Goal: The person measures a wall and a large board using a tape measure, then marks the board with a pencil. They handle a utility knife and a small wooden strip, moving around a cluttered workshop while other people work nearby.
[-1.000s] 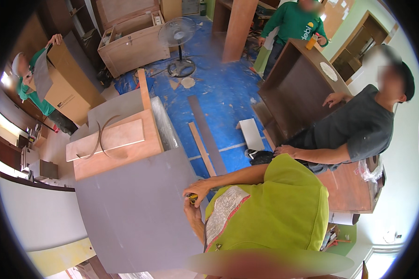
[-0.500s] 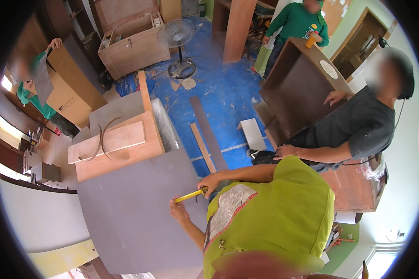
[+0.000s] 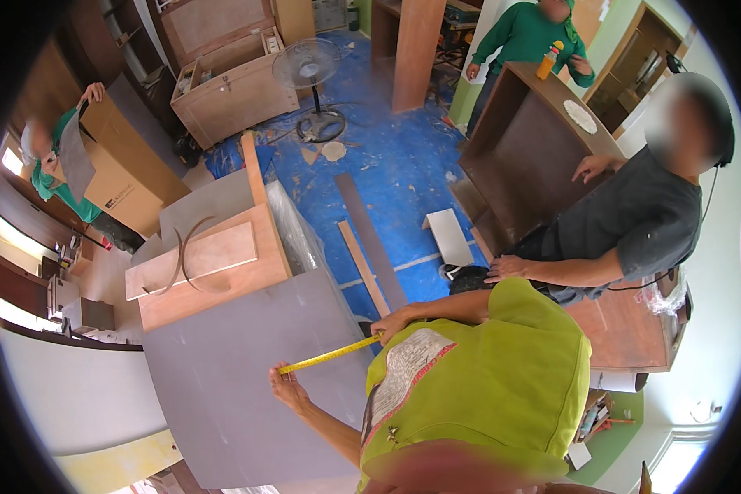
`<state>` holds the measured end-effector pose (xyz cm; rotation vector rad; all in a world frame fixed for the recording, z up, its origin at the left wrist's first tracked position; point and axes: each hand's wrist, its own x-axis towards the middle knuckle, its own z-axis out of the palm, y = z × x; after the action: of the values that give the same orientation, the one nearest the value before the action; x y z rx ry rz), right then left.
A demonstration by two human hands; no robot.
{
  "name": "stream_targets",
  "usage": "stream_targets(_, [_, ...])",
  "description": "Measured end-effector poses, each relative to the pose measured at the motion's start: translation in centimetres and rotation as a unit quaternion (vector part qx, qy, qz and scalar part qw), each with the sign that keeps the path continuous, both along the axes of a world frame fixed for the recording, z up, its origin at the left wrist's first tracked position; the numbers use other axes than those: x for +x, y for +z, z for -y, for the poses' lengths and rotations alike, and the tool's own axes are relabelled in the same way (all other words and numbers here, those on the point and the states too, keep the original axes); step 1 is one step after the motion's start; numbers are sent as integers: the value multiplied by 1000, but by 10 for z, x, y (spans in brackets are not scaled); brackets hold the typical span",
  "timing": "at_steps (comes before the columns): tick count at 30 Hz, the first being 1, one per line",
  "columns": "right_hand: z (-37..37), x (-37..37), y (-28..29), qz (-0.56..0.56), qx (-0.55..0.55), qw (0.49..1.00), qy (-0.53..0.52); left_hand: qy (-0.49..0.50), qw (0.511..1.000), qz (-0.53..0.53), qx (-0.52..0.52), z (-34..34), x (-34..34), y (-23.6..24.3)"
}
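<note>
A yellow tape measure (image 3: 329,357) is stretched across the large grey panel (image 3: 247,412) in front of me. Its free end is pinched in the fingers of my left hand (image 3: 288,390), just over the panel. Near the panel's right edge, my right hand (image 3: 390,324) is closed around the case end, which is mostly hidden by the fingers. Beyond my left hand, a light wooden board (image 3: 191,257) lies on a wider wooden piece, with two thin curved brown strips (image 3: 178,265) on top.
A co-worker in dark grey (image 3: 626,214) stands close on my right by a brown open cabinet (image 3: 523,140) bearing an orange bottle (image 3: 546,64). Another holds a cardboard box (image 3: 128,185) at left. Long strips (image 3: 370,239) and a fan (image 3: 317,123) stand on blue floor covering.
My left hand has moved left, and a longer length of tape now shows between my hands. The far co-worker in green has taken a hand off the orange bottle.
</note>
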<state>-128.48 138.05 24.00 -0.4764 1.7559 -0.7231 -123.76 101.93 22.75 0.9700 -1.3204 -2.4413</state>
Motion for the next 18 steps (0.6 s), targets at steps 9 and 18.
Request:
stream_targets(9, [-5,0,-17,-5,-7,1000,16,13,1000,10,18,-8,11,-13])
stream_targets(18, [-6,-2,-20,0,10,1000,24,-27,999,-6,28,-15,11,-24])
